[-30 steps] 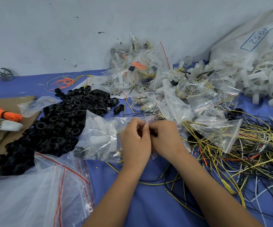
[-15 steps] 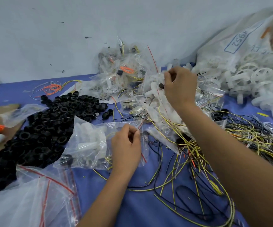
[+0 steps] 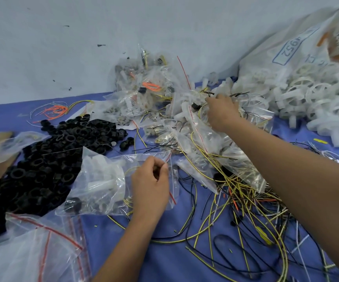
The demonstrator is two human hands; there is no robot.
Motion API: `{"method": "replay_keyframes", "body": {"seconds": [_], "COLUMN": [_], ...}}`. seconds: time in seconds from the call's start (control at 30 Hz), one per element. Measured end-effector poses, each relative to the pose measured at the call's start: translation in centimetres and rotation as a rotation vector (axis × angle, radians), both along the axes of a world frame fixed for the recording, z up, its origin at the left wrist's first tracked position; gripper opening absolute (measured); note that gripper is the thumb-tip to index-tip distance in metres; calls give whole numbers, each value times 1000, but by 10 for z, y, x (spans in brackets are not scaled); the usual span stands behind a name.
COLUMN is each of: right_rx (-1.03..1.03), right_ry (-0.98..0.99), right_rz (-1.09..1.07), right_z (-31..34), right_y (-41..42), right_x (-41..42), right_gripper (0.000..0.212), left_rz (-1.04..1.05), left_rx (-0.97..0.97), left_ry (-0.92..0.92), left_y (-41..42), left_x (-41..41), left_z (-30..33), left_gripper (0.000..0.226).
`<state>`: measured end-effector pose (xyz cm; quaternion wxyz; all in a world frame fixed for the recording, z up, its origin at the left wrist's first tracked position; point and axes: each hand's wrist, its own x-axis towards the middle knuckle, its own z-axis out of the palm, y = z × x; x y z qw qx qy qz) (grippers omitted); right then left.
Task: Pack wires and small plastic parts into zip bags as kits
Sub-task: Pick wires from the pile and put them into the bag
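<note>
The left hand (image 3: 151,184) pinches the top edge of a zip bag (image 3: 103,184) of white parts, lying near the middle of the blue worktop (image 3: 164,265). The right hand (image 3: 221,112) reaches far over the bag pile (image 3: 154,98), fingers curled around black wires (image 3: 209,94). Loose wires (image 3: 246,210) lie on the right.

Pale grey wall (image 3: 83,47) w/ dark scuffs behind blue-covered table (image 3: 164,261); even light.
</note>
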<state>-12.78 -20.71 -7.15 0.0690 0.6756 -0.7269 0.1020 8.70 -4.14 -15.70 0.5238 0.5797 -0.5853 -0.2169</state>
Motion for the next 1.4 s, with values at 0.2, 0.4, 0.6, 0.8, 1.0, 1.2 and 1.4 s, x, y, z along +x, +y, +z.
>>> {"method": "replay_keyframes", "body": {"seconds": [0.2, 0.4, 0.6, 0.8, 1.0, 1.2, 1.4], "right_rx": [-188, -280, -445, -802, -1014, -690, -539], "right_ry": [-211, -135, -351, -707, -1031, -1611, -1401], "right_rz": [33, 67, 35, 55, 185, 300, 216], "right_z": [1, 18, 44, 47, 37, 8, -40], "right_y": [17, 31, 44, 84, 117, 140, 154], "right_x": [-4, -10, -17, -9, 10, 46, 79], "right_gripper": [17, 13, 25, 15, 9, 4, 9], "left_rz": [-15, -8, 1, 5, 13, 133, 237], "left_rx": [0, 2, 3, 13, -7, -31, -64], "left_ry": [33, 40, 49, 54, 68, 91, 219], "left_y": [-1, -1, 0, 0, 2, 4, 4], "left_x": [0, 0, 0, 0, 1, 0, 5], "left_z": [-1, -1, 0, 0, 1, 6, 7], "left_gripper": [26, 26, 24, 27, 29, 22, 18]}}
